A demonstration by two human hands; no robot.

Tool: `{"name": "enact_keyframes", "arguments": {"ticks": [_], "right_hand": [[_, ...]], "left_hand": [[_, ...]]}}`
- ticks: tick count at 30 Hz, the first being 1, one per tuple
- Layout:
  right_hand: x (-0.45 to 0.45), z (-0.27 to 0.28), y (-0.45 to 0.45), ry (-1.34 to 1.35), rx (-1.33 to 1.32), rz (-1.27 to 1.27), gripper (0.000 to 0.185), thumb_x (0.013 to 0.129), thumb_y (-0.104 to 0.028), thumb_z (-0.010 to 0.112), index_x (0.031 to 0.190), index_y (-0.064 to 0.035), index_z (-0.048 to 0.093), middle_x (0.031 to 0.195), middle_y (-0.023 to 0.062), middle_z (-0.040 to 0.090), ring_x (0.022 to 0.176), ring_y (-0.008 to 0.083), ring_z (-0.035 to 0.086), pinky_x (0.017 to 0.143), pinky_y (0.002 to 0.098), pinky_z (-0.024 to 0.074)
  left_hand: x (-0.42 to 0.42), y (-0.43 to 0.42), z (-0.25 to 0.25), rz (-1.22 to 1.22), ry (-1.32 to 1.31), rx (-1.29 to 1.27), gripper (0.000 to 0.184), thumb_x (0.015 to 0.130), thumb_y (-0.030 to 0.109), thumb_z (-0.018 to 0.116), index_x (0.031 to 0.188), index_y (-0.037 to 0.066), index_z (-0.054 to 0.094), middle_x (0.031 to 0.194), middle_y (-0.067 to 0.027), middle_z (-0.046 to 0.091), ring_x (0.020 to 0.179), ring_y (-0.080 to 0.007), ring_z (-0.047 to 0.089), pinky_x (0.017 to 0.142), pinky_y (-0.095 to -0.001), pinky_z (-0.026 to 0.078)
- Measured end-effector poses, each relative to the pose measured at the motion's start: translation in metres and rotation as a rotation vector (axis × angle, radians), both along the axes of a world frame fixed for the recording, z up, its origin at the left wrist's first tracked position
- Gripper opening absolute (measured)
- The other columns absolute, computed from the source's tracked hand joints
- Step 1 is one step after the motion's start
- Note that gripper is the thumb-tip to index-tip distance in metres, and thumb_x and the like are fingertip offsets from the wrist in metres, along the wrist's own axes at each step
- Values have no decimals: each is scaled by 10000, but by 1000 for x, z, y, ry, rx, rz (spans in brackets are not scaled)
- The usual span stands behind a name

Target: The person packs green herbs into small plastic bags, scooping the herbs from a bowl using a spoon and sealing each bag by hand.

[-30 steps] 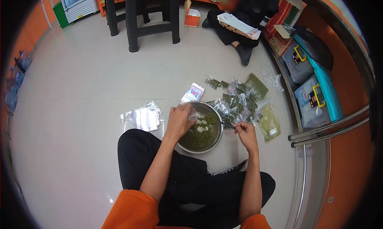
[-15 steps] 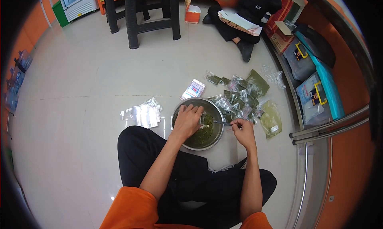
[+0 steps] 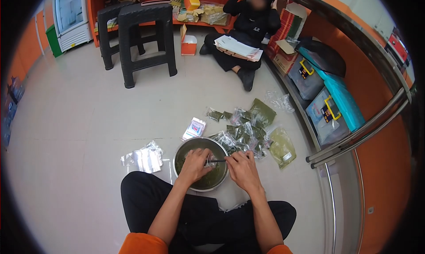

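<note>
A steel bowl point(image 3: 176, 153) with a chopped green, leafy-looking filling point(image 3: 204, 182) stands on the floor before my crossed legs. Over its middle, my left hand point(image 3: 194, 166) is closed on a small clear plastic bag point(image 3: 212, 157), partly hidden by the fingers. My right hand point(image 3: 242, 169), at the bowl's right rim, grips the handle of a spoon point(image 3: 218, 161). The spoon's head points left into the bag beside my left fingers; its bowl is hard to make out.
Filled green bags point(image 3: 241, 132) lie beyond and right of the bowl, near a larger green bag point(image 3: 282, 147). Flat clear bags point(image 3: 148, 157) lie left, a white packet point(image 3: 194, 128) behind. Farther off are black stools point(image 3: 146, 41), a seated person point(image 3: 248, 32) and shelved bins point(image 3: 327, 114).
My right hand has come closer to my left, bringing the spoon to the bag. My left hand stays over the bowl. The view has tilted up, showing more of the room.
</note>
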State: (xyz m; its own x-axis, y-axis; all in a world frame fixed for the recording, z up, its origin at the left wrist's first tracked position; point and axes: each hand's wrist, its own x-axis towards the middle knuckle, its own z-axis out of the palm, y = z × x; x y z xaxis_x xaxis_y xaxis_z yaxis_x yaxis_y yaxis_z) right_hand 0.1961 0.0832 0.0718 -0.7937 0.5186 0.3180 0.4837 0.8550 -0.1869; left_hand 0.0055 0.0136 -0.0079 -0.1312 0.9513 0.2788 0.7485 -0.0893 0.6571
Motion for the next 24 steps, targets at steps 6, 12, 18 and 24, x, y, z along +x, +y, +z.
{"name": "enact_keyframes", "arguments": {"ticks": [6,12,18,24], "right_hand": [[0,1,-5,-34,161,55,332,738,-34,679,1069,-58,699,998,45,625,1011,223,588,988,452,371],[3,2,-6,37,213,51,330,745,-21,658,1070,-57,699,1012,43,627,1027,216,591,994,456,370],[6,5,-10,76,218,28,346,734,-20,679,1077,-58,700,1026,42,633,1022,216,595,987,463,374],[9,2,-9,64,216,31,374,708,-6,700,1077,-62,704,1002,43,635,978,223,611,962,468,372]], "left_hand": [[2,3,3,4,-216,33,374,714,156,833,966,25,589,898,-141,624,888,-351,591,805,-441,466],[-4,6,3,-23,-258,0,394,736,201,843,962,30,569,890,-139,620,846,-326,606,777,-415,487],[-7,5,0,14,-298,60,373,739,178,841,938,29,564,825,-131,621,825,-314,618,741,-402,492],[-10,4,-2,51,-312,61,397,731,188,851,950,26,562,875,-150,643,834,-313,645,736,-399,500]]}}
